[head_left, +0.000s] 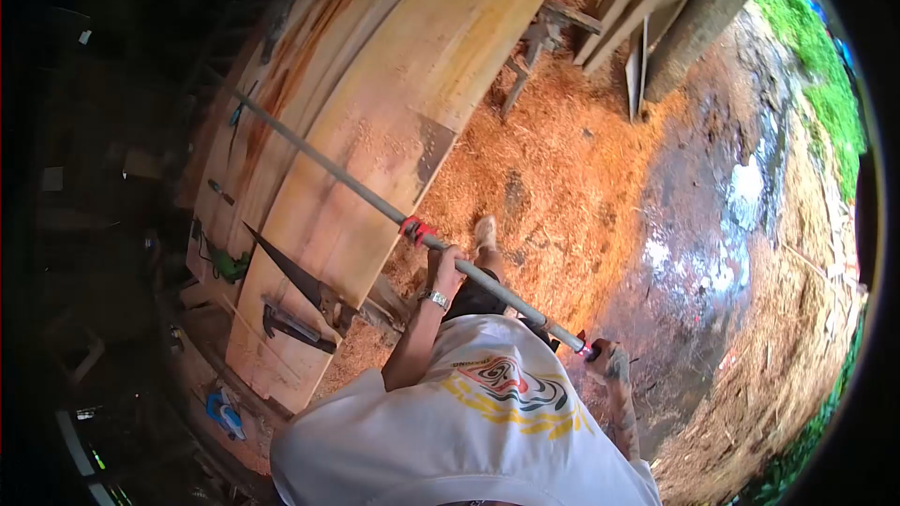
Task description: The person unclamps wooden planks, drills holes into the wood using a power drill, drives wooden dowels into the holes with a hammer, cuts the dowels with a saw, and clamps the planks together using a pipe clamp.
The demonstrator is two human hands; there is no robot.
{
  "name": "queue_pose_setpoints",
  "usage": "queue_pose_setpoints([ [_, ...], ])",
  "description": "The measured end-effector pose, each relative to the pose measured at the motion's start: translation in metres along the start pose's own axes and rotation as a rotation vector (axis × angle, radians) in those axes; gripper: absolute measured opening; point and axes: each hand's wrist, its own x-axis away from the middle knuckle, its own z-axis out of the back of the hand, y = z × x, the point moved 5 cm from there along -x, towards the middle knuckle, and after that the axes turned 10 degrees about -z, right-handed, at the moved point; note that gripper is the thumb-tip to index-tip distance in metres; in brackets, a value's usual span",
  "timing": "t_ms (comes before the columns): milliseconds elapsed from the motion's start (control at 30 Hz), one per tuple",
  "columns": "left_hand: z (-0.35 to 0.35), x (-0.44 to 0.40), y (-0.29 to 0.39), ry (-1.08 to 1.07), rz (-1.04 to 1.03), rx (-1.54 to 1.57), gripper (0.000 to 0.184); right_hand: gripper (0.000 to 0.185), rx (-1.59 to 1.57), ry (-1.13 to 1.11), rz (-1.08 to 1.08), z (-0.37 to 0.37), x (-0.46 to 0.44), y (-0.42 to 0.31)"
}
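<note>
A long grey pipe clamp runs slantwise from over the wide boards to my right side. My left hand, with a metal watch at its wrist, is closed around the pipe just below the red clamp jaw. At the pipe's near end, my right hand is closed on the end fitting, which shows a little red; its fingers are partly hidden. The wide wooden board lies to my left under the pipe. A handsaw and a hammer rest at the board's near end.
A green power tool and a blue tool sit at the left. Sawdust covers the ground ahead. Planks lean near a thick post. Wet, shiny mud lies to the right.
</note>
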Motion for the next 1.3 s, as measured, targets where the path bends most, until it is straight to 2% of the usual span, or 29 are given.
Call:
queue_pose_setpoints([
  [133,-0.024,-0.108,0.049,-0.054,-0.08,-0.067,0.015,0.019,0.039,0.004,0.014,0.003,-0.103,-0.053],
  [167,-0.029,-0.139,0.06,-0.06,-0.074,-0.056,0.016,0.021,-0.116,0.011,0.054,0.006,-0.128,-0.075],
  [233,-0.058,-0.193,0.101,0.043,-0.067,-0.039,0.014,0.019,-0.058,0.095,0.082,0.03,-0.185,-0.131],
  [267,-0.05,-0.244,0.109,0.019,-0.101,-0.079,0.013,0.018,-0.05,0.086,0.122,-0.009,-0.238,-0.126],
  [300,-0.047,-0.286,0.116,0.013,-0.072,0.08,0.012,0.018,-0.043,0.076,0.162,-0.052,-0.291,-0.117],
  [367,-0.079,-0.316,0.18,0.025,-0.025,-0.012,0.008,0.019,0.059,-0.031,0.103,0.052,-0.304,-0.235],
  [400,-0.059,-0.366,0.19,0.082,-0.105,-0.047,0.008,0.018,0.052,-0.062,0.11,0.063,-0.325,-0.267],
  [433,-0.07,-0.379,0.224,0.144,-0.136,-0.111,0.008,0.018,0.046,-0.094,0.116,0.074,-0.346,-0.299],
  [533,-0.048,-0.469,0.289,0.122,-0.222,-0.161,0.008,0.014,-0.102,-0.048,0.197,0.088,-0.398,-0.381],
  [600,-0.039,-0.512,0.333,0.169,-0.177,-0.249,0.009,0.014,-0.139,-0.05,0.195,0.105,-0.42,-0.437],
  [700,-0.034,-0.55,0.373,0.271,-0.23,-0.109,0.011,0.017,-0.13,-0.107,0.256,0.112,-0.447,-0.493],
  [800,-0.034,-0.567,0.379,0.209,-0.217,-0.266,0.015,0.016,-0.08,-0.191,0.212,0.124,-0.459,-0.509],
  [900,-0.055,-0.557,0.36,0.236,-0.145,-0.418,0.017,0.017,-0.027,-0.243,0.185,0.127,-0.469,-0.493],
  [933,-0.06,-0.556,0.365,0.187,-0.153,-0.417,0.028,0.017,-0.011,-0.27,0.162,0.139,-0.468,-0.496],
  [1033,-0.027,-0.573,0.356,0.212,-0.188,-0.559,0.027,0.02,0.004,-0.349,0.141,0.148,-0.472,-0.496],
  [1133,-0.04,-0.575,0.36,0.166,-0.199,-0.752,0.025,0.021,-0.024,-0.328,0.117,0.136,-0.484,-0.489],
  [1200,-0.051,-0.566,0.362,0.128,-0.058,-0.745,0.025,0.023,-0.058,-0.311,0.106,0.118,-0.496,-0.482],
  [1300,-0.063,-0.531,0.372,-0.005,-0.042,-1.075,0.031,0.02,-0.007,-0.271,0.194,0.11,-0.502,-0.481],
])
